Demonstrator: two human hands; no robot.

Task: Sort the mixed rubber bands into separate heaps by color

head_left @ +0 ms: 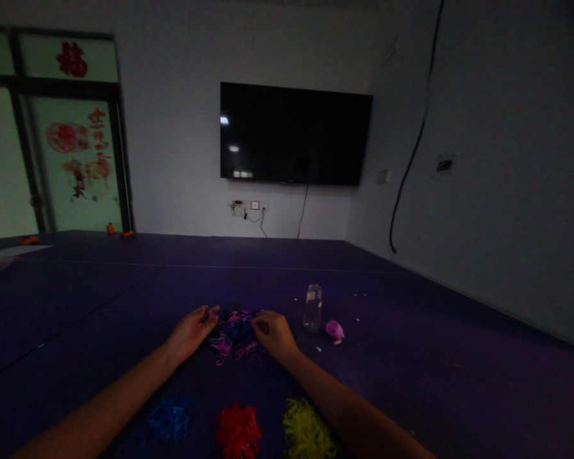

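A loose, mixed heap of pink, purple and dark blue rubber bands (239, 325) lies between my hands on the purple floor mat. My left hand (194, 331) is at the heap's left side, palm turned partly up, its fingers loosely bent and apart; a dark patch shows between the fingertips. On the right side, my right hand (275, 335) has thumb and fingers pinched together at the heap's edge. Whatever the pinch holds is too small and dark to make out. Nearer me lie separate piles of blue bands (171, 419), red bands (238, 432) and yellow bands (307, 430).
Right of my right hand stands a clear bottle (312, 309), with a small pink cup-like object (335, 331) beside it. White scraps dot the purple mat (435, 370). Beyond, a black television (294, 135) hangs on the wall, and a cable (414, 153) dangles at the right.
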